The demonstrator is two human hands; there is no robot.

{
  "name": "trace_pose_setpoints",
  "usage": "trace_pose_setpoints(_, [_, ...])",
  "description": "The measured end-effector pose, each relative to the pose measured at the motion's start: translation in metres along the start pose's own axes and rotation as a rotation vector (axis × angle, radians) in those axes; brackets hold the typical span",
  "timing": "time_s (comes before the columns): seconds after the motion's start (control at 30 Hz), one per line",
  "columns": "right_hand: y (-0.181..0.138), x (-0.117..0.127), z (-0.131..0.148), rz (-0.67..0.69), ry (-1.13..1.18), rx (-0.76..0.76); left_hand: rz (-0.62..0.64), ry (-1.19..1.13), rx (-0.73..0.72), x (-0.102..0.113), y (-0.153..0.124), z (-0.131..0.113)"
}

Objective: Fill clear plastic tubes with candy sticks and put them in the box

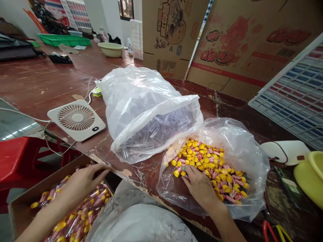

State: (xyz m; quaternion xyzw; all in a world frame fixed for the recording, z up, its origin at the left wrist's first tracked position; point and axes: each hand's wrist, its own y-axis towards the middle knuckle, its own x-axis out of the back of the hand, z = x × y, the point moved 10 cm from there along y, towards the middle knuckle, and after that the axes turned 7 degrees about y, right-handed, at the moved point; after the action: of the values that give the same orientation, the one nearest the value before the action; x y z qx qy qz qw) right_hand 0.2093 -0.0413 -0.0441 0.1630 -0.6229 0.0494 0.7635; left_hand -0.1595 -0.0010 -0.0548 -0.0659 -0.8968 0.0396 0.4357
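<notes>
My left hand (85, 181) is over a cardboard box (19, 201), fingers stretched out and apart, with nothing visible in them. Inside the box lie many clear tubes (83, 211) with yellow caps and pink-patterned pieces. My right hand (199, 185) reaches into an open clear plastic bag (234, 134). Its fingertips pinch at a yellow cap (176, 173) at the near left side of the pile; the fingers partly hide it. The pile of yellow caps (209, 158) has pink-and-white pieces stuck in many of them. Behind it, a white woven sack (141, 87) lies open, with empty clear tubes (161, 127) inside.
A white fan (77, 119) with a cable lies left of the sack. A red stool (20, 164) stands beside the box. At right are a white grid basket (290, 97), a phone (289, 181) and a yellow bowl (311, 178). Cardboard sheets (232, 50) stand behind.
</notes>
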Motion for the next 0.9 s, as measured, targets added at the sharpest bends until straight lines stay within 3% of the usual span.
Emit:
trace_pose_setpoints(0.1, [0.001, 0.005, 0.000, -0.028, 0.057, -0.002, -0.053, 0.361, -0.304, -0.025, 0.025, -0.104])
trace_pose_setpoints(0.17, [0.002, 0.012, 0.000, -0.059, 0.098, -0.010, -0.012, 0.542, -0.352, -0.052, 0.049, -0.139])
trace_pose_setpoints(0.3, [-0.003, 0.040, -0.007, -0.205, 0.262, -0.073, 0.065, 0.638, -0.280, -0.080, 0.093, -0.153])
trace_pose_setpoints(0.43, [-0.010, 0.051, -0.022, -0.279, 0.672, -0.230, 0.075, 0.598, -0.263, -0.071, 0.092, -0.147])
trace_pose_setpoints(0.53, [-0.010, 0.053, -0.020, -0.393, 0.936, -0.287, 0.131, 0.243, -0.280, -0.061, 0.067, -0.150])
trace_pose_setpoints(0.67, [0.003, 0.064, 0.005, -0.516, 0.998, -0.175, 0.477, -0.516, -0.254, -0.083, 0.023, -0.173])
trace_pose_setpoints(0.77, [0.016, 0.075, 0.027, -0.489, 0.875, -0.061, 0.653, -0.811, -0.177, -0.102, 0.001, -0.190])
trace_pose_setpoints(0.9, [0.024, 0.083, 0.059, -0.331, 0.692, 0.148, 0.675, -1.075, -0.142, -0.112, -0.003, -0.199])
